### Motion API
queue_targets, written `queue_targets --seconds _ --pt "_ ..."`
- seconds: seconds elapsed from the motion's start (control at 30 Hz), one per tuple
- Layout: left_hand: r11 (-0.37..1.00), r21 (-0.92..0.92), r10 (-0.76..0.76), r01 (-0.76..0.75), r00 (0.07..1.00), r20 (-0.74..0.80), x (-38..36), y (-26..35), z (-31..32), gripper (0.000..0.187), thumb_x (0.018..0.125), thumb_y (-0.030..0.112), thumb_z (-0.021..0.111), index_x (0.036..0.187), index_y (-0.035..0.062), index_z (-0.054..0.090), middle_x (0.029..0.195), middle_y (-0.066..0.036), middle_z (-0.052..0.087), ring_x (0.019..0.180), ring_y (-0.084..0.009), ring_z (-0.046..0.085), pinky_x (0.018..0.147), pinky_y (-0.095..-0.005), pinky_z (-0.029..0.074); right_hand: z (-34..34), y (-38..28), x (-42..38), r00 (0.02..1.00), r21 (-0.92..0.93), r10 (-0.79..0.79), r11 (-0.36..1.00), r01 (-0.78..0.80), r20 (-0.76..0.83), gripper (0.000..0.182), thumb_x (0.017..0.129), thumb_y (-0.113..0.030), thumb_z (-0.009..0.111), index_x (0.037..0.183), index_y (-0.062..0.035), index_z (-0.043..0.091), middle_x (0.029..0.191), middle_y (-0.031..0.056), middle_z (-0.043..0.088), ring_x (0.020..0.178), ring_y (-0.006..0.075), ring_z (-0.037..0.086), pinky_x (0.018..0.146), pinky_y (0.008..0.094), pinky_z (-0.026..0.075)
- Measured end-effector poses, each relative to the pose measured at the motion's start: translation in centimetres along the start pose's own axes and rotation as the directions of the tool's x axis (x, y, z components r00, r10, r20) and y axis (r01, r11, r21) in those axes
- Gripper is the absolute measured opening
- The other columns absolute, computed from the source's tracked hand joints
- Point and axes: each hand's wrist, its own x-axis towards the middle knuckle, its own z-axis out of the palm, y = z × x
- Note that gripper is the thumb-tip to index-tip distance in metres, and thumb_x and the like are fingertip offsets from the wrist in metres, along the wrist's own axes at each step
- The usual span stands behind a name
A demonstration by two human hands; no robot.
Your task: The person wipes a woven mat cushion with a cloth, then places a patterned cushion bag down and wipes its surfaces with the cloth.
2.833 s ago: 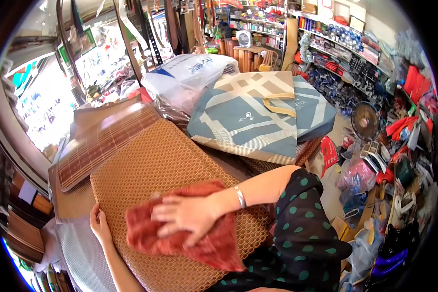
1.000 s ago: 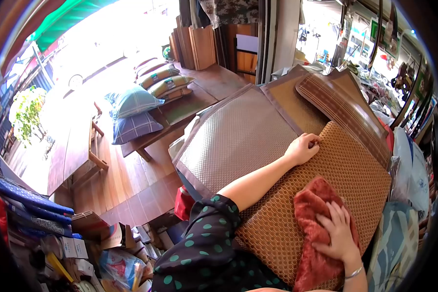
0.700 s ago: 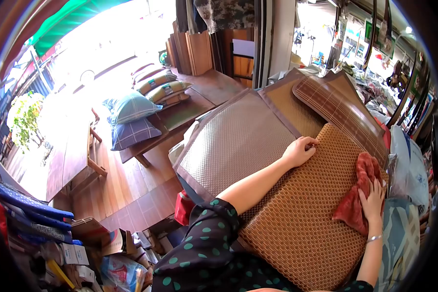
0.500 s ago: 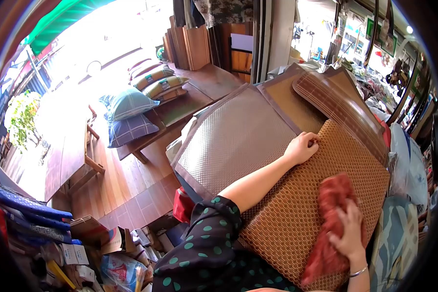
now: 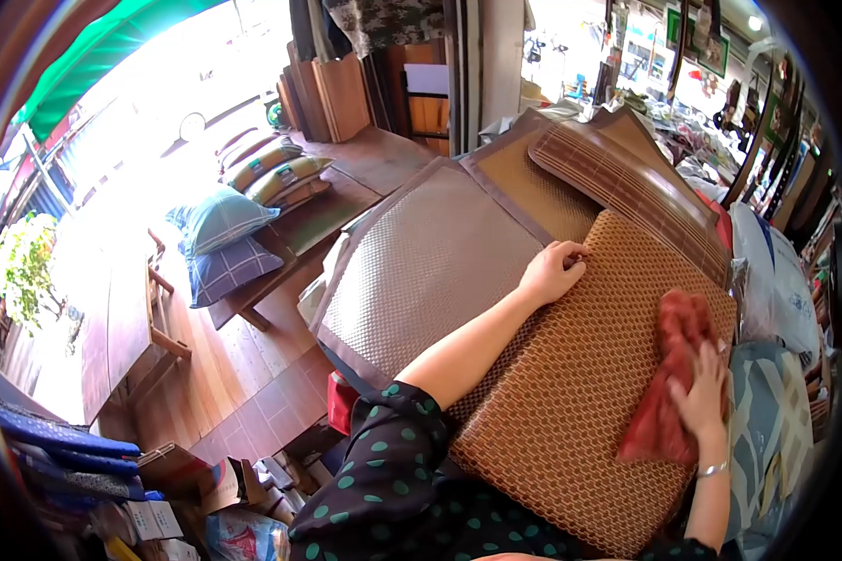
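Observation:
A brown woven mat (image 5: 552, 402), folded into a thick pad, lies in front of me. My left hand (image 5: 554, 271) has its fingers curled around the mat's far left edge. On the mat's right side, my right hand (image 5: 702, 388) presses down on a crumpled red cloth (image 5: 660, 421), with a bracelet at the wrist. Part of the cloth is hidden beneath the palm and fingers. A grey-brown textured mat (image 5: 421, 271) with a darker border lies to the left, under my left forearm.
Behind the pad are a golden-brown mat (image 5: 533, 187) and a folded striped brown mat (image 5: 627, 196). Plastic-wrapped goods (image 5: 762, 271) stand at the right. Left, pillows (image 5: 220, 220) rest on a low wooden platform (image 5: 346, 201). Boxes (image 5: 229, 486) crowd the lower left.
My right hand has slid the red cloth up and right across the woven mat, toward its right edge. My left hand keeps its place on the edge. The whole view has shifted slightly.

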Motion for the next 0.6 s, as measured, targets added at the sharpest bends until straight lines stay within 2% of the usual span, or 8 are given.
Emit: queue_targets --seconds 0.1,0.27,0.33,0.4,0.43,0.47,0.53,0.6 --pt "1.000 0.011 0.001 -0.001 0.999 -0.044 0.2 0.4 0.3 0.032 0.086 0.026 0.067 0.113 0.0091 0.072 0.108 -0.017 0.067 0.094 -0.0287 0.069 0.088 -0.0380 0.054 -4.5 -8.3 -4.4 0.894 0.186 -0.381 0.921 0.343 0.235 0.080 0.079 -0.055 0.071 0.143 -0.0119 0.051 0.155 0.0249 0.034 0.145 0.0423 0.028 0.118 0.0592 0.016" --pt "0.996 0.018 0.092 -0.091 0.993 -0.075 0.8 -1.4 0.9 0.033 0.085 0.023 0.070 0.114 0.0080 0.073 0.105 -0.015 0.070 0.092 -0.0257 0.068 0.085 -0.0357 0.055 -4.1 -15.7 -3.3 0.624 0.426 -0.764 0.624 0.655 0.161 0.076 0.079 -0.061 0.070 0.137 -0.0150 0.058 0.152 0.0242 0.038 0.144 0.0411 0.030 0.118 0.0589 0.018" --pt "0.994 -0.082 0.065 -0.070 0.996 -0.060 1.1 -2.6 1.2 0.032 0.089 0.022 0.070 0.116 0.0057 0.071 0.105 -0.016 0.071 0.093 -0.0222 0.070 0.082 -0.0338 0.056 -2.2 -16.2 -0.7 0.606 0.434 -0.789 0.584 0.686 0.103 0.076 0.080 -0.060 0.069 0.140 -0.0161 0.056 0.151 0.0236 0.039 0.145 0.0398 0.030 0.119 0.0568 0.019" --pt "0.989 -0.140 0.041 -0.043 0.999 -0.015 1.4 -3.5 0.9 0.033 0.091 0.022 0.070 0.119 0.0051 0.070 0.104 -0.015 0.072 0.092 -0.0199 0.070 0.081 -0.0326 0.056 -1.1 -15.3 2.6 0.705 0.292 -0.702 0.698 0.654 0.097 0.078 0.082 -0.060 0.067 0.144 -0.0157 0.052 0.153 0.0236 0.038 0.146 0.0398 0.029 0.119 0.0558 0.019" --pt "0.960 -0.259 -0.099 0.107 0.994 0.042 0.9 -2.4 0.6 0.033 0.092 0.021 0.069 0.120 0.0042 0.069 0.103 -0.013 0.072 0.092 -0.0181 0.069 0.082 -0.0315 0.056 -0.1 -13.6 3.8 0.792 0.248 -0.605 0.782 0.572 0.081 0.078 0.083 -0.060 0.066 0.145 -0.0157 0.050 0.154 0.0236 0.036 0.146 0.0401 0.028 0.119 0.0562 0.019" --pt "0.929 -0.369 0.030 -0.013 0.999 0.040 1.6 -4.5 0.8 0.033 0.092 0.018 0.069 0.121 0.0030 0.068 0.103 -0.012 0.072 0.091 -0.0159 0.068 0.082 -0.0301 0.055 0.4 -12.0 4.5 0.861 0.206 -0.504 0.851 0.484 0.060 0.078 0.084 -0.059 0.066 0.146 -0.0157 0.049 0.155 0.0236 0.035 0.147 0.0404 0.027 0.119 0.0567 0.019" --pt "0.976 -0.213 0.045 -0.045 0.999 -0.002 1.2 -3.8 0.7 0.033 0.091 0.017 0.070 0.121 0.0017 0.068 0.104 -0.010 0.072 0.090 -0.0144 0.067 0.084 -0.0292 0.054 -0.4 -9.4 4.0 0.957 0.145 -0.279 0.953 0.265 0.078 0.077 0.084 -0.059 0.065 0.145 -0.0159 0.049 0.157 0.0244 0.033 0.148 0.0407 0.025 0.120 0.0566 0.018" --pt "0.973 -0.231 0.028 -0.025 1.000 0.009 1.3 -3.6 0.7 0.033 0.091 0.016 0.070 0.120 0.0020 0.069 0.105 -0.010 0.071 0.090 -0.0131 0.067 0.085 -0.0282 0.053 -1.7 -8.9 1.4 0.970 0.144 -0.229 0.966 0.215 0.088 0.076 0.084 -0.058 0.066 0.145 -0.0173 0.049 0.157 0.0243 0.032 0.148 0.0411 0.024 0.119 0.0579 0.019"
